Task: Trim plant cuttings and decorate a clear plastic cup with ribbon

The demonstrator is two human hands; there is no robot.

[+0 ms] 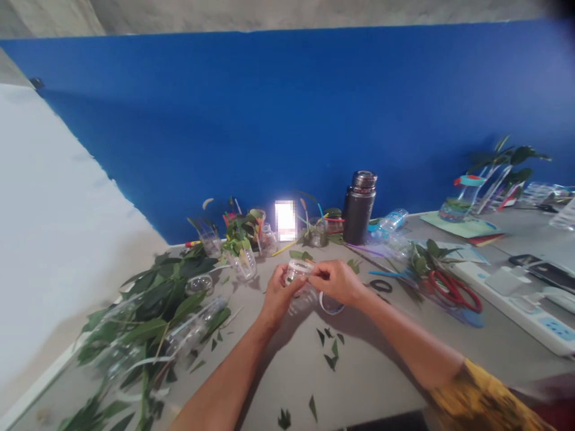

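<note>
Pinching a clear plastic bottle section in a narrow grip, left hand and right hand work at twelve o'clock; leafy clear jars already stand filled at eleven, green leaf scraps lying loose at six.

Two hands, one plastic cup, one flask

The left forearm and the right forearm reach forward and come together in the middle. The left hand is curled, with the wrist turned inward. The right hand comes from the side with the palm down, and its fingers pinch very near the left hand. A yellow patterned sleeve covers the right upper arm.
</note>
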